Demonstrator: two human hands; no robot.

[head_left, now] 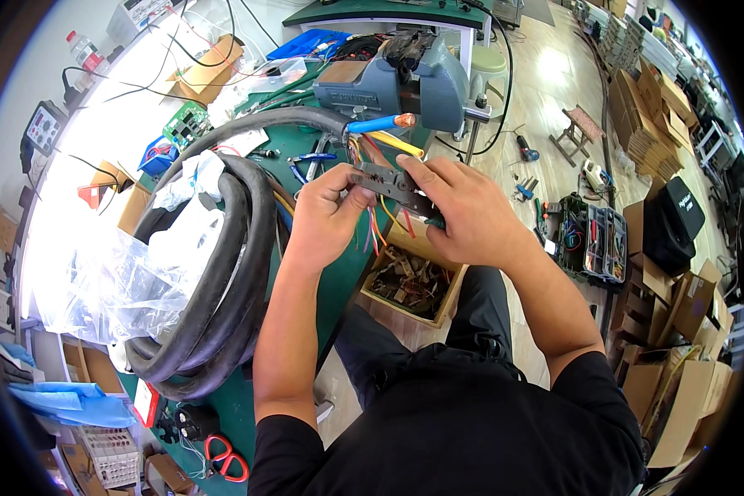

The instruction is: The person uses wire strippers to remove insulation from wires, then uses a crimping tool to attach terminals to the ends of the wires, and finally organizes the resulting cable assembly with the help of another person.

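Thick black cable [302, 118] across the bench [343, 273], far left, looks heavy and stiff, thin wires [378, 230] limp, so pinch those near the pliers [395, 185]; right hand's [471, 211] grip wraps the pliers, left hand's [331, 211] pinches by their head, on what can't tell

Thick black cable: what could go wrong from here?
The left hand sits at the head of the dark grey metal hand tool, so a pinch is possible. Thin multicoloured wires hang bunched beside it; one might get nicked. The bare copper end on the blue-insulated conductor juts out near the right hand and might scratch it.
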